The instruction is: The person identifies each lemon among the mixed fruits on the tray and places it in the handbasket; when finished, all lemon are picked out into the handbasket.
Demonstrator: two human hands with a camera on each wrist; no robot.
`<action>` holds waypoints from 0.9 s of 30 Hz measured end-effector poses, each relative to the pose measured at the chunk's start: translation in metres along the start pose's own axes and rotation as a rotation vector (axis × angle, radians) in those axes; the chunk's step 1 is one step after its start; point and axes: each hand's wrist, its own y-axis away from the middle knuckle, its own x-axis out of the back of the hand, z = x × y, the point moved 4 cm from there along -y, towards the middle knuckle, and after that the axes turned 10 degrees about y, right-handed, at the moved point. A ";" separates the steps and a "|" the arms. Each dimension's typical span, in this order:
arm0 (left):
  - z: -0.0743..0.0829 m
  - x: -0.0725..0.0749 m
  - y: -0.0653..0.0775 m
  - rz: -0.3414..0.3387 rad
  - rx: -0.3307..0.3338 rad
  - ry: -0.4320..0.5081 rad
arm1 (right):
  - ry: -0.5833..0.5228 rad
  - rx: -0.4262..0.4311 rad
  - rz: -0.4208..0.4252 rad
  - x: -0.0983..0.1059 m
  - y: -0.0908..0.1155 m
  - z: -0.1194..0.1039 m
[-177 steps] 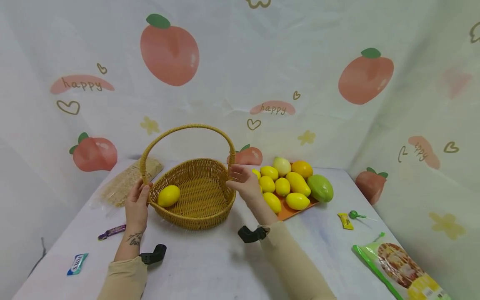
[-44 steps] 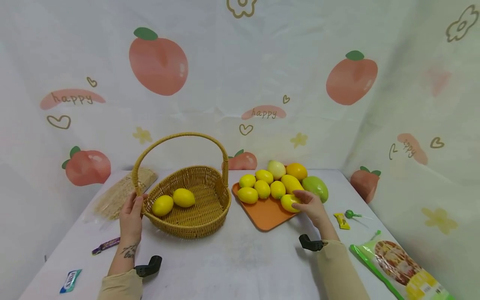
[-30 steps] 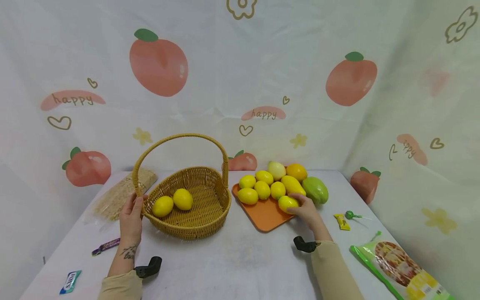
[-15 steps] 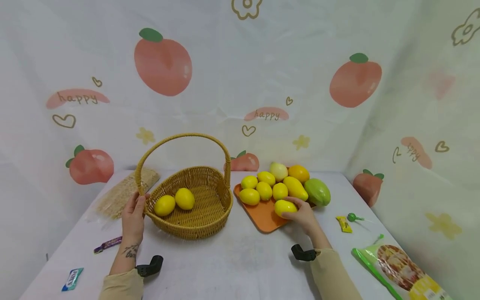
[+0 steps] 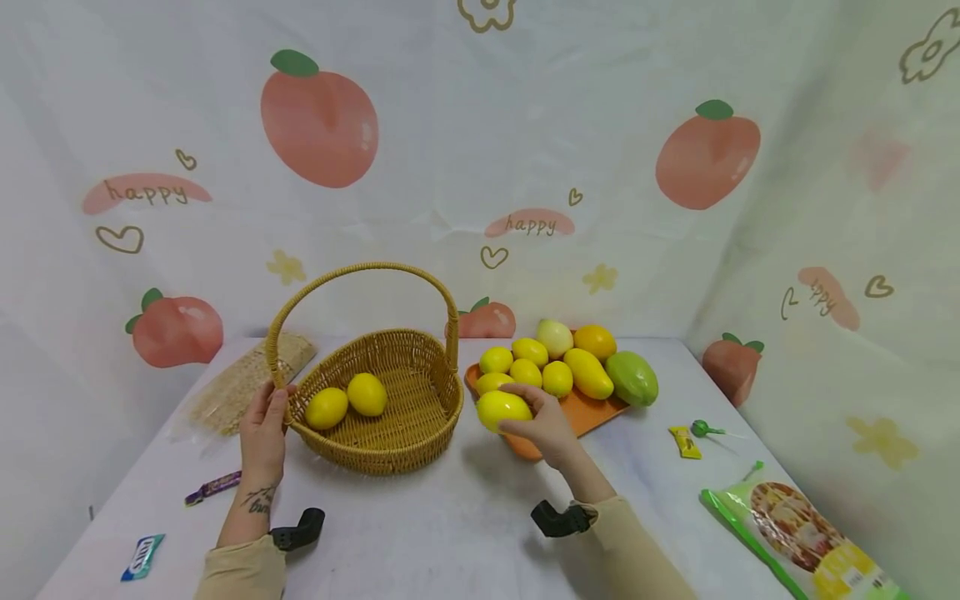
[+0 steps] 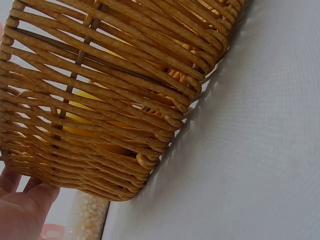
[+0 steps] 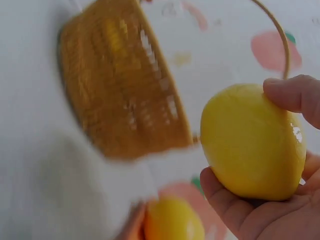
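With the table's far edge as twelve o'clock, a flat blue-and-white wrapped sweet [image 5: 142, 557] lies at eight on the white-covered table [image 5: 420, 533], a slim purple wrapped bar [image 5: 213, 488] at nine and a clear plastic bag of pale grains [image 5: 243, 392] at ten. The person's left hand [image 5: 262, 437] grips an open golden-brown wicker basket [image 5: 390, 457] at its nine o'clock rim, beside the foot of its arched handle. Two yellow oval lemons [image 5: 326, 408] lie inside, towards that same side. The right hand [image 5: 543, 427] grasps a glossy yellow oval lemon [image 5: 499, 412] between thumb and fingers, raised above the surface between the basket and a flat orange tray [image 5: 592, 414] at one o'clock. Mixed yellow, pale and orange fruit [image 5: 588, 373] crowds the tray; a large green oval fruit [image 5: 632, 379] sits at its three o'clock edge. Farther right, a small yellow wrapped sweet [image 5: 686, 442] and a round green lollipop [image 5: 700, 428] lie near three, a green-edged printed plastic bag [image 5: 802, 533] at four. White cloth [image 5: 465, 133] printed with peaches, hearts and "happy" lettering hangs behind, with more along the right side.
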 end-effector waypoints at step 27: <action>-0.001 0.002 -0.001 -0.021 0.007 -0.025 | 0.037 0.066 -0.058 -0.123 -0.104 -0.082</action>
